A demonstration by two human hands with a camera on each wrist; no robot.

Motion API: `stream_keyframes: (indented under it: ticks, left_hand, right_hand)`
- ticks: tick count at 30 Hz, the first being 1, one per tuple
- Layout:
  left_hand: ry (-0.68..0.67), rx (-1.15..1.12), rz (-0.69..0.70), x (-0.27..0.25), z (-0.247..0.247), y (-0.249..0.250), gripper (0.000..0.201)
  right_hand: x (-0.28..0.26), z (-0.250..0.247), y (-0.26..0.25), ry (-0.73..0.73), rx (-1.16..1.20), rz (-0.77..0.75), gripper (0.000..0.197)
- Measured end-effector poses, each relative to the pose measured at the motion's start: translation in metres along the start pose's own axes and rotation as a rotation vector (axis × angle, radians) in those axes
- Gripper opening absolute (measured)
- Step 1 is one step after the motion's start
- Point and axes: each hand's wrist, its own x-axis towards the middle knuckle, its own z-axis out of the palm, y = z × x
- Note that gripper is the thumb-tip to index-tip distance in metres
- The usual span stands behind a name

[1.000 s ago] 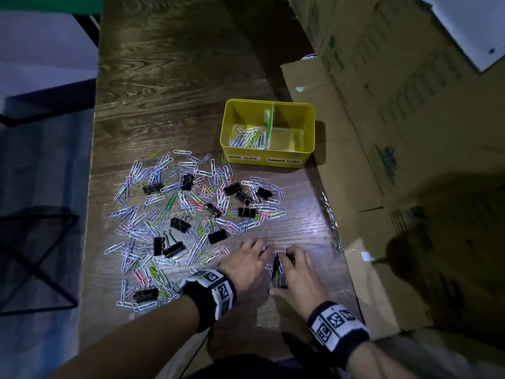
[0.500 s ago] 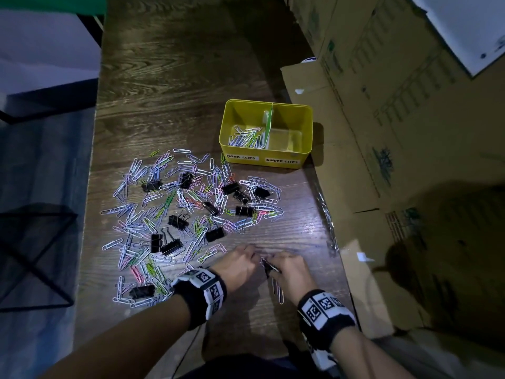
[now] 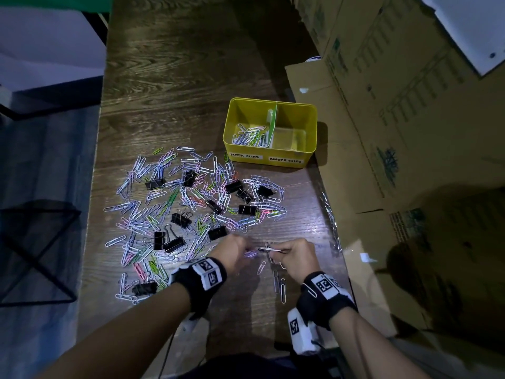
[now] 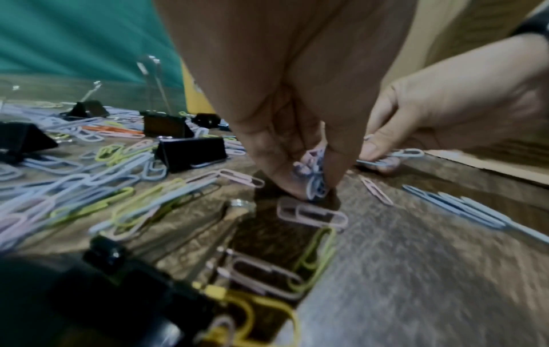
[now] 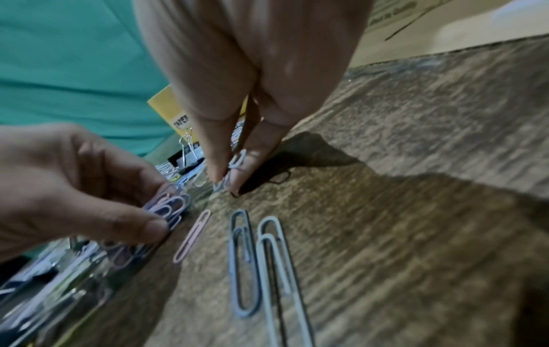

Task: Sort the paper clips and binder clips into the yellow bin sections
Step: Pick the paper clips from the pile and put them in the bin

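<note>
My left hand pinches a small bunch of pastel paper clips just above the wooden table. Close to its right, my right hand pinches a white paper clip between thumb and fingertip, low over the wood. A few loose paper clips lie by my right wrist. A big scatter of coloured paper clips and black binder clips covers the table to the left and beyond. The yellow bin stands farther back, with paper clips in its left section.
Cardboard boxes line the table's right side, close to the bin. The table's left edge drops to the floor, where a black wire frame stands. Bare wood stretches behind the bin.
Both hands went from lying over clips on the table to pinching them, and drew slightly back toward me. A few paper clips now lie exposed by my right wrist.
</note>
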Motion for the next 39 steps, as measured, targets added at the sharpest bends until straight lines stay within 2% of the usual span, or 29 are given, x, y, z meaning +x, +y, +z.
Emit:
stream_keyframes:
  ticks: [3, 7, 11, 15, 19, 21, 23, 25, 26, 29, 30, 32, 34, 36, 37, 39]
  left_hand:
    - [-0.011, -0.219, -0.07, -0.003, -0.015, -0.002, 0.021]
    - [-0.075, -0.712, -0.146, -0.005, -0.06, -0.004, 0.009]
    - [0.014, -1.01, -0.096, 0.012, -0.127, 0.003, 0.012]
    - [0.206, -1.099, -0.056, 0.054, -0.187, 0.015, 0.007]
    - [0.381, -1.003, -0.118, 0.107, -0.213, 0.018, 0.009]
    - [0.339, -0.853, -0.145, 0.128, -0.213, 0.015, 0.007]
    - [0.258, -0.64, -0.17, 0.141, -0.208, 0.011, 0.025]
    - [0.305, -0.481, -0.154, 0.141, -0.203, 0.007, 0.028]
    - [0.371, -0.48, -0.138, 0.138, -0.2, 0.006, 0.026]
    - [0.556, -0.719, -0.071, 0.116, -0.183, 0.001, 0.014]
    - [0.602, -0.728, -0.05, 0.108, -0.175, -0.001, 0.015]
    - [0.629, -0.588, -0.004, 0.087, -0.159, -0.005, 0.014]
    - [0.504, -0.368, 0.084, 0.07, -0.141, -0.01, 0.013]
    - [0.275, -0.096, 0.155, 0.062, -0.123, -0.018, 0.031]
    - [0.169, 0.027, 0.162, 0.062, -0.115, -0.02, 0.041]
    - [0.053, 0.203, 0.164, 0.062, -0.102, -0.021, 0.051]
  right_hand:
    - [0.002, -0.006, -0.004, 0.025, 0.149, 0.013, 0.019]
    - [0.002, -0.02, -0.019, 0.038, 0.369, 0.025, 0.024]
    - [-0.005, -0.044, -0.055, 0.085, 0.538, -0.035, 0.025]
    - [-0.001, -0.074, -0.098, 0.108, 0.551, -0.157, 0.022]
    - [0.018, -0.096, -0.151, 0.157, 0.499, -0.298, 0.025]
    - [0.04, -0.103, -0.179, 0.193, 0.454, -0.346, 0.023]
    - [0.07, -0.105, -0.2, 0.205, 0.362, -0.365, 0.018]
    - [0.099, -0.104, -0.215, 0.206, 0.264, -0.371, 0.022]
    - [0.112, -0.103, -0.221, 0.21, 0.207, -0.378, 0.024]
    - [0.141, -0.095, -0.234, 0.209, -0.008, -0.385, 0.02]
    - [0.147, -0.091, -0.236, 0.182, -0.086, -0.377, 0.019]
    - [0.151, -0.083, -0.237, 0.09, -0.271, -0.364, 0.026]
    - [0.15, -0.078, -0.235, -0.002, -0.437, -0.371, 0.037]
    - [0.142, -0.074, -0.232, -0.043, -0.498, -0.422, 0.041]
    - [0.138, -0.073, -0.229, -0.044, -0.488, -0.452, 0.04]
    - [0.123, -0.071, -0.22, -0.031, -0.382, -0.492, 0.036]
